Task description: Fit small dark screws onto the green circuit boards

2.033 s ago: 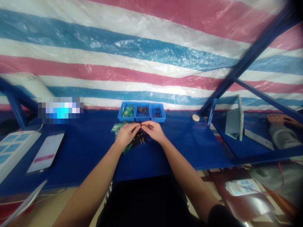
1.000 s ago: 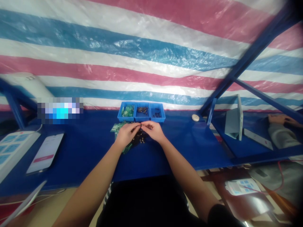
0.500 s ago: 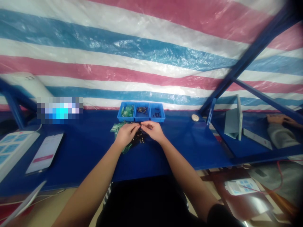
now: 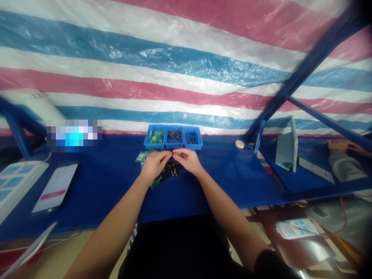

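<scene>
My left hand (image 4: pixel 155 166) and my right hand (image 4: pixel 188 161) meet above the bench, their fingertips pinching a small dark part (image 4: pixel 173 153) between them. It is too small to identify. Under my hands lies a loose pile of small black-and-brass connectors (image 4: pixel 172 170). Green circuit boards (image 4: pixel 144 156) lie beneath and beside my left hand, partly hidden by it. Just beyond my fingers stands a blue three-compartment tray (image 4: pixel 173 148), holding green parts (image 4: pixel 156 136), dark-and-brass parts (image 4: pixel 174 135) and black parts (image 4: pixel 192 138).
The blue bench holds a phone (image 4: pixel 55 188) and a white power strip (image 4: pixel 17 182) at left, and a round white object (image 4: pixel 240 144) at right. Beyond a blue steel brace (image 4: pixel 259 136), a co-worker's hand (image 4: pixel 341 146) rests near a pale upright folder (image 4: pixel 287 145).
</scene>
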`<state>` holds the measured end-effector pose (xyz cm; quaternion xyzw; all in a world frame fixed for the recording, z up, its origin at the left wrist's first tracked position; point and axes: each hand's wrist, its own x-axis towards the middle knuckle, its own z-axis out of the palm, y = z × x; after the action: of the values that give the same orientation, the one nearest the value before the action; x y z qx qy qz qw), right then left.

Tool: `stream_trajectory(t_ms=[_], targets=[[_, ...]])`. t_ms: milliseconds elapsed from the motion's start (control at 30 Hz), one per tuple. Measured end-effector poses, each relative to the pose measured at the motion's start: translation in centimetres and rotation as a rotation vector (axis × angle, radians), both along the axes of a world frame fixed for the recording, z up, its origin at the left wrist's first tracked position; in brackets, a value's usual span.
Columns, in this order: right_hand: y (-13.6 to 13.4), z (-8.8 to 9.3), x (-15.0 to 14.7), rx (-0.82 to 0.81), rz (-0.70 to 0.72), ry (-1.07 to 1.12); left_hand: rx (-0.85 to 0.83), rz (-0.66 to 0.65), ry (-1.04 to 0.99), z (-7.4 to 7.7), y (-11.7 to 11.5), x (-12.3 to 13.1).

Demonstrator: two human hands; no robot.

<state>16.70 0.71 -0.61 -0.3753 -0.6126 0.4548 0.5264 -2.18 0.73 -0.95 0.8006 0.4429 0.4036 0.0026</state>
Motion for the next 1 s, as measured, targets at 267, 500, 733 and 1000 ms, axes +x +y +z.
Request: stream_trajectory(t_ms=[267, 500, 733, 1000], targets=[[-0.2, 0.3, 0.02, 0.008, -0.008, -0.035, -0.104, -0.023, 0.03, 0.55, -0.45, -0.05], [-0.21, 0.38, -0.06, 0.001, -0.005, -0.028, -0.124, -0.001, 0.062, 0.5, -0.38, -0.09], [-0.26, 0.45, 0.02, -0.001, -0.015, -0.026, -0.134, 0.026, 0.017, 0.58, -0.43, 0.12], [-0.29, 0.48, 0.0, -0.006, -0.012, -0.033, -0.064, 0.0, 0.017, 0.24, -0.21, 0.06]])
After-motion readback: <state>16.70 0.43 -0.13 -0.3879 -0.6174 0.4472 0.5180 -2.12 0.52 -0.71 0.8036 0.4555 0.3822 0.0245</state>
